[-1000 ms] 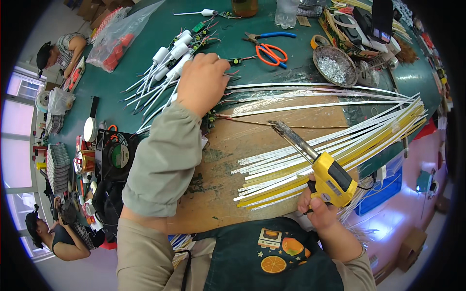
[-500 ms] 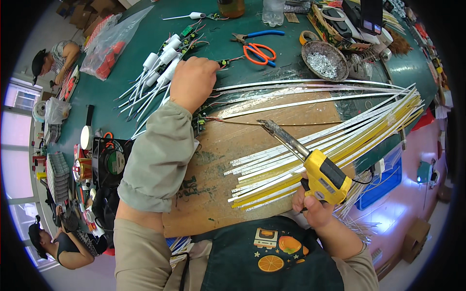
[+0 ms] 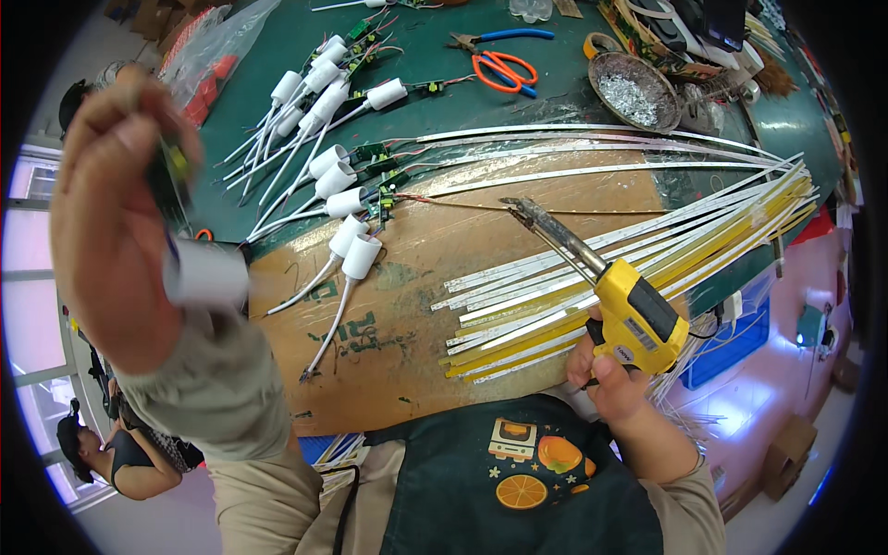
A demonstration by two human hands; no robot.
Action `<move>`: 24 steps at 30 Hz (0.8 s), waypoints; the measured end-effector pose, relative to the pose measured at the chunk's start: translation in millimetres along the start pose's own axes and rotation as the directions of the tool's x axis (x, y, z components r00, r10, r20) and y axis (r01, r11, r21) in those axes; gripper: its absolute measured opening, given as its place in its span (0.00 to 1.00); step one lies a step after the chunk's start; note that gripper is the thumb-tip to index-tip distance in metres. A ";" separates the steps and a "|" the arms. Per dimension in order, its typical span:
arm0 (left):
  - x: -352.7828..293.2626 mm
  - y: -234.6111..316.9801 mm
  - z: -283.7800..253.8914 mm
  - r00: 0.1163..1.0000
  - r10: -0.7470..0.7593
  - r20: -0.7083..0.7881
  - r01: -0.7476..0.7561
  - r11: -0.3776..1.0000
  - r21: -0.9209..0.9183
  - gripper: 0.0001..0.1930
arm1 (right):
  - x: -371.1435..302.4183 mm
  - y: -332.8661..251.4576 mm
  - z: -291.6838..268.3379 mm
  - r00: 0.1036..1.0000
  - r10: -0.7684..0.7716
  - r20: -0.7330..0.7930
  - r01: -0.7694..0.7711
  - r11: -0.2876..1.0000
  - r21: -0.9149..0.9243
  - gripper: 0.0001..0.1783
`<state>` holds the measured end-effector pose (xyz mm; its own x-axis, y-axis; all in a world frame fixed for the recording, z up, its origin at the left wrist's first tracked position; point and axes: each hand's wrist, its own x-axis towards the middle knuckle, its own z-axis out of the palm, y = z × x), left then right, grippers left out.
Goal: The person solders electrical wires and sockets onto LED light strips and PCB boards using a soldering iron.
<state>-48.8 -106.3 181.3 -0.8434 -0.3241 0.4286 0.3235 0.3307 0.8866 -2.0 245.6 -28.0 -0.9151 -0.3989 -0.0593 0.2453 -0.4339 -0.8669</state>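
My left hand (image 3: 111, 231), raised at the far left and slightly blurred, grips a small green circuit board (image 3: 174, 176). A white plastic cylinder (image 3: 211, 275) hangs just below it, apparently joined to the board. My right hand (image 3: 610, 375) is closed round the handle of a yellow soldering gun (image 3: 643, 319), whose dark metal tip (image 3: 523, 211) points up and left over the board. Several white cylinders with cables (image 3: 361, 257) lie on the brown work board (image 3: 407, 342) and beyond it, some with green circuit boards. Wires run from some of these to long white LED strips (image 3: 573, 173).
A bundle of white and yellow strips (image 3: 629, 264) lies at the right. Farther back are orange-handled scissors (image 3: 504, 72), blue-handled pliers (image 3: 509, 37) and a round dish of metal bits (image 3: 638, 92). Another person (image 3: 120, 462) sits at lower left.
My left hand has swung from the cluster of cylinders to the far left, lifting a circuit board and white cylinder. My right hand keeps the soldering gun almost still.
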 end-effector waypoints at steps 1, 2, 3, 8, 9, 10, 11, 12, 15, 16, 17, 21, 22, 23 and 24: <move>-12.0 -12.5 5.4 0.983 -0.074 0.170 0.076 0.997 -0.001 0.11 | -0.8 -0.4 -0.9 1.000 0.002 -0.016 -0.002 1.000 -0.005 0.28; -25.6 -30.7 12.3 0.931 -0.143 0.336 0.148 0.989 0.009 0.10 | -1.8 -1.8 -1.9 0.997 0.057 -0.055 -0.058 0.998 -0.007 0.32; -39.6 -35.0 24.7 0.818 -0.407 0.407 0.388 0.912 0.132 0.08 | -1.7 -3.9 -1.7 0.990 0.113 -0.079 -0.113 0.994 0.001 0.36; -112.9 -93.1 53.6 0.603 -0.688 0.404 0.495 0.720 0.487 0.07 | 0.1 -5.2 4.6 0.991 0.121 -0.064 -0.122 0.993 -0.007 0.36; -118.2 -99.7 56.2 0.671 -0.626 0.398 0.348 0.740 0.576 0.07 | 0.6 -6.2 4.5 0.991 0.123 -0.060 -0.124 0.992 -0.013 0.36; -121.9 -102.9 58.5 0.669 -0.628 0.397 0.355 0.739 0.573 0.07 | 0.8 -6.1 3.5 0.990 0.128 -0.060 -0.130 0.991 -0.017 0.36; -125.4 -105.1 60.5 0.770 -0.498 0.399 0.206 0.786 0.583 0.06 | 1.1 -5.4 2.1 0.995 0.094 -0.027 -0.094 0.995 -0.009 0.32; -127.6 -106.2 61.9 0.846 -0.351 0.402 0.051 0.803 0.594 0.06 | 1.6 -4.7 1.1 0.998 0.060 0.008 -0.060 0.998 0.001 0.29; -127.1 -109.6 64.4 0.863 -0.317 0.394 0.033 0.813 0.581 0.05 | 0.9 -3.7 0.3 0.999 0.053 -0.010 -0.053 0.999 -0.010 0.30; -126.6 -111.0 64.2 0.863 -0.319 0.391 0.038 0.813 0.580 0.05 | 0.7 -3.4 0.6 0.998 0.056 -0.009 -0.056 0.998 -0.012 0.30; -126.2 -112.0 63.9 0.858 -0.332 0.392 0.050 0.813 0.580 0.05 | 0.4 -3.2 0.9 0.996 0.081 -0.044 -0.082 0.996 -0.023 0.32; -127.7 -112.8 65.4 0.851 -0.367 0.376 0.084 0.801 0.592 0.05 | 0.6 -4.2 2.9 0.988 0.122 -0.090 -0.125 0.992 -0.030 0.36; -127.8 -113.0 65.1 0.851 -0.368 0.374 0.086 0.801 0.593 0.05 | 0.6 -5.0 3.1 0.988 0.124 -0.089 -0.127 0.991 -0.031 0.36; -127.8 -113.3 64.8 0.851 -0.366 0.375 0.089 0.806 0.586 0.05 | 0.4 -5.9 3.1 0.988 0.132 -0.080 -0.135 0.990 -0.031 0.35; -127.4 -113.8 64.8 0.851 -0.364 0.378 0.090 0.811 0.578 0.05 | 0.5 -6.5 2.7 0.988 0.140 -0.071 -0.142 0.989 -0.033 0.35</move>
<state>-6.0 -45.3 14.5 -0.9978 -0.0614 -0.0232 -0.0615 0.7512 0.6572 -3.2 246.0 -21.0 -0.8923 -0.3970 -0.2150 0.3625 -0.3462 -0.8653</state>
